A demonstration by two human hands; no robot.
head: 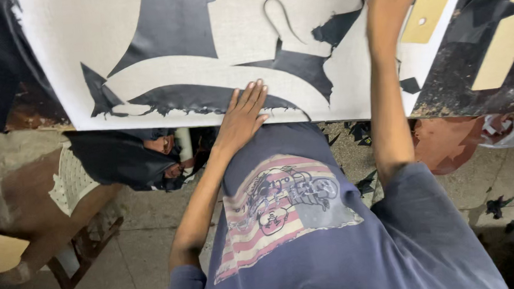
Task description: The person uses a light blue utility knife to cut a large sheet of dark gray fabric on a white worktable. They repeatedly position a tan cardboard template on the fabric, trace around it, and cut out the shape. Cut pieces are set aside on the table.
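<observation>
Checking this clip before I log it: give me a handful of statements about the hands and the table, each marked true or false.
1. The left hand lies flat, fingers spread, on a black piece at the board's near edge. True.
2. The right hand is plainly in view, gripping scissors. False: the right arm reaches up past the frame's top, so the hand is out of view.
3. The black pieces lie on a light board. True.
4. The person wears a plain white shirt. False: the shirt is blue-grey with a striped print.
5. Black scraps lie on the floor. True.
</observation>
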